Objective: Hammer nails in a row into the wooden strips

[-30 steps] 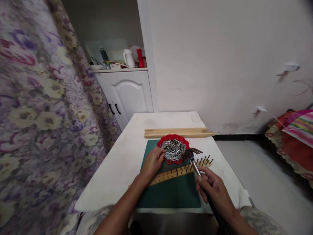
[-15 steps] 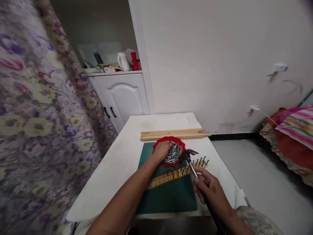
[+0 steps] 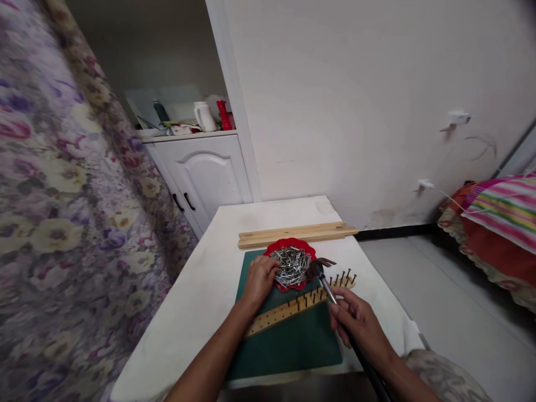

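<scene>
A red scalloped dish (image 3: 288, 242) holds a heap of silvery nails (image 3: 292, 266). At its left rim is my left hand (image 3: 260, 277), fingers curled together; whatever is between the fingertips is too small to make out. My right hand (image 3: 358, 319) grips a claw hammer (image 3: 327, 285) by its shaft, with the head up beside the dish's right edge. Below the dish, a wooden strip (image 3: 272, 318) lies slantwise on a green mat (image 3: 288, 350). Several dark nails stand upright in the strip's right part, and its left part shows rows of small holes.
Two pale wooden bars (image 3: 293, 234) lie across the white table (image 3: 192, 301) behind the dish. A flowered curtain (image 3: 62, 223) hangs at the left, near a white cabinet (image 3: 213, 173). On the right stands a bed with a striped cover (image 3: 506, 201).
My left hand has drawn back from the nail heap to the dish's left rim, uncovering more nails. My right hand still holds the hammer in nearly the same place. The view has shifted slightly.
</scene>
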